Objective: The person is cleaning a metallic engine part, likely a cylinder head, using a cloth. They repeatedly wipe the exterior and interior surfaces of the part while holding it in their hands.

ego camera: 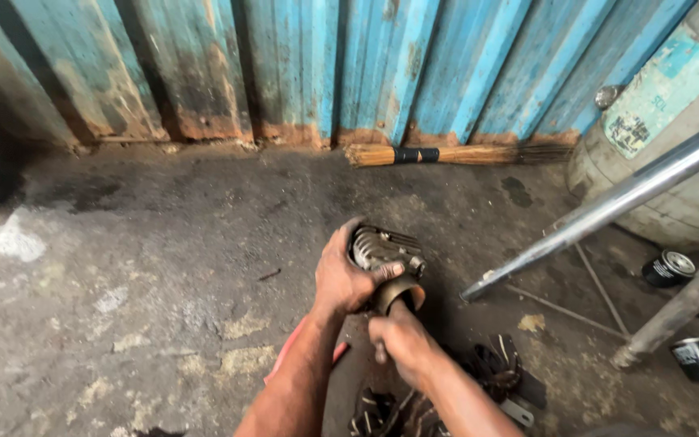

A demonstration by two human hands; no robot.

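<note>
On the concrete floor [163,267], the finned engine part [383,249] sits near the middle, with the left hand [348,279] on its left side and the right hand [404,338] just before it, nearer the person. Behind them, a broom [455,154] lies along the foot of the corrugated wall [325,65]. To the right, a metal tube [608,202] slants down to the floor, a drum [673,129] stands behind it, and small cans [669,267] lie beside it.
</note>
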